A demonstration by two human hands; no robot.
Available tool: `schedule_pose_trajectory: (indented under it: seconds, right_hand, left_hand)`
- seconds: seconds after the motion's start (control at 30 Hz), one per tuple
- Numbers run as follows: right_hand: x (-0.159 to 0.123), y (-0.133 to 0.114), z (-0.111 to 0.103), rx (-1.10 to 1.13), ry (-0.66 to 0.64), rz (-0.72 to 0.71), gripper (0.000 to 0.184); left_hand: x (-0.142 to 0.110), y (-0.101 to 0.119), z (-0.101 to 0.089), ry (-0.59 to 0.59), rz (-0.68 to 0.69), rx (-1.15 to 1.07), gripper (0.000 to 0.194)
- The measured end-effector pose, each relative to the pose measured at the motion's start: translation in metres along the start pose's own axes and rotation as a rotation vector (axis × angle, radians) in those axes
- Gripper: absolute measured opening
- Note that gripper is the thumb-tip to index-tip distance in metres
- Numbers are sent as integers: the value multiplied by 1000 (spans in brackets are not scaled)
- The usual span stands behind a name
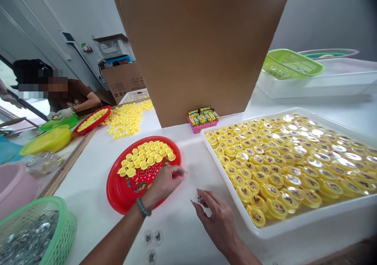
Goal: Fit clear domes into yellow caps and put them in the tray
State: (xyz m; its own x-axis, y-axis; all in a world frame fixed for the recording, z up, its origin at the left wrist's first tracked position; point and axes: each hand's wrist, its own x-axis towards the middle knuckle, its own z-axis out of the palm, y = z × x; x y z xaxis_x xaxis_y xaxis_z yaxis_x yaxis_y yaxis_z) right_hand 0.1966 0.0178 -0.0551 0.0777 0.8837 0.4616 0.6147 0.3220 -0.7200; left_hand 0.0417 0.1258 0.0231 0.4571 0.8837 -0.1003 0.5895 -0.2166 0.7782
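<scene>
The bench point(182, 237) and the tray point(294, 225) are coloured white. The plate point(115, 196) is coloured red, patterned with multicoloured motifs; yellow is shown by pieces point(143, 157) along its far rim.

I see a big brown board point(203, 49) standing up on a white table point(91, 167). Behind it are grey walls point(330, 17), with a little red and green decoration point(86, 48) on one. A brown box point(125, 78) sits nearby. Bright light comes through the window point(6, 76) on the left.

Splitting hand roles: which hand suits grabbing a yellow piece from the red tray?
Left hand, likely: it's over the red tray's edge, near yellow pieces; right hand, farther off, holds a clear disc.
</scene>
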Motion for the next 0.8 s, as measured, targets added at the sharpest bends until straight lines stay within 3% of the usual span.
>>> schedule_pose_trajectory:
  seconds: [0.07,0.13,0.23,0.37,0.8]
  right_hand:
    - [-2,-1,0,-11,8,-9,26]
    - [-2,-2,0,-18,9,-27,26]
    - [-2,-2,1,-19,6,-49,25]
    - [-2,-1,1,-3,-30,-40,26]
    - [-2,-5,-1,34,-87,-26,24]
  left_hand:
    - [25,-12,-22,137,173,408,26]
    - [49,-27,-39,78,273,664,32]
    - [76,-46,-50,-77,295,829,31]
    - [85,-59,-47,-99,294,860,23]
    - [67,-71,-48,-105,327,786,18]
